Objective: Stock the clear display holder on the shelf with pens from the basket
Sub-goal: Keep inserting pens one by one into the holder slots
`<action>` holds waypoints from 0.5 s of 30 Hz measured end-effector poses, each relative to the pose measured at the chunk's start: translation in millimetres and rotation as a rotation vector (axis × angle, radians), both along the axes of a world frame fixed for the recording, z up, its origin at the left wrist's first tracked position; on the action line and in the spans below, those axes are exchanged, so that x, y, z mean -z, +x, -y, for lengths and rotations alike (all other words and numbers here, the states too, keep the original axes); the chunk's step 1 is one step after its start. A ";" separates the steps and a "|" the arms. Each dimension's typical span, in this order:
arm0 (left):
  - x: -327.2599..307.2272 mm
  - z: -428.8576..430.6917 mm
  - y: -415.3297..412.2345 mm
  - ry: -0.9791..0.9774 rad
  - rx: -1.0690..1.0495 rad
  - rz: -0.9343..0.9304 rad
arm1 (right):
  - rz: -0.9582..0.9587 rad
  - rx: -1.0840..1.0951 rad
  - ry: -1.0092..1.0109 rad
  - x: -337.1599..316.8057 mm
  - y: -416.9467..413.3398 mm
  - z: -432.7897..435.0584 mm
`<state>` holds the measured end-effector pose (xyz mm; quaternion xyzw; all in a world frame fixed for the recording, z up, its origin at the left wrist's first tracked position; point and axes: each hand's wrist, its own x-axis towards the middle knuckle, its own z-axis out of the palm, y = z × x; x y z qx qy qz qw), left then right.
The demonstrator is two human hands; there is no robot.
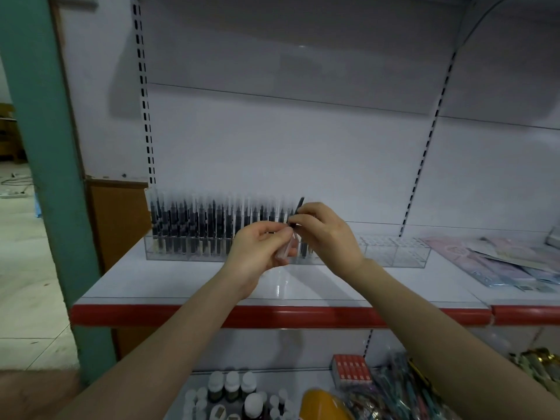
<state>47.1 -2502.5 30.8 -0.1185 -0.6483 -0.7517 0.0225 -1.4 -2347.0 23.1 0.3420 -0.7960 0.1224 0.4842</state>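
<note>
Head view: pinches black pen (300,206) upright in right hand (327,234) fingers, aimed at clear display holder (394,257); curls left hand (257,253) fingers round clear pen (286,249), probably reserve.

I see a teal pillar (45,177) far left, pale flat packets (500,265) at right, and white-capped bottles (231,386) beside a red box (351,369) near, below.

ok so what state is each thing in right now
clear display holder: left part full, right slots empty
stocked pens: upright in rows
held pen: tilted, between both hands
left hand: grips pen's clear end
right hand: pinches pen's dark end
</note>
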 end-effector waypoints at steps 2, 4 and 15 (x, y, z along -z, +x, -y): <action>1.0 1.2 2.5 -0.012 -0.010 -0.021 | 0.010 0.024 0.015 -3.5 1.9 -2.5; 9.0 5.4 2.1 -0.104 -0.059 -0.076 | 0.048 0.032 -0.042 -7.9 3.9 -6.5; 83.7 30.5 -20.6 -1.225 -0.108 -0.355 | 0.529 0.117 -0.774 -19.5 -8.9 -26.6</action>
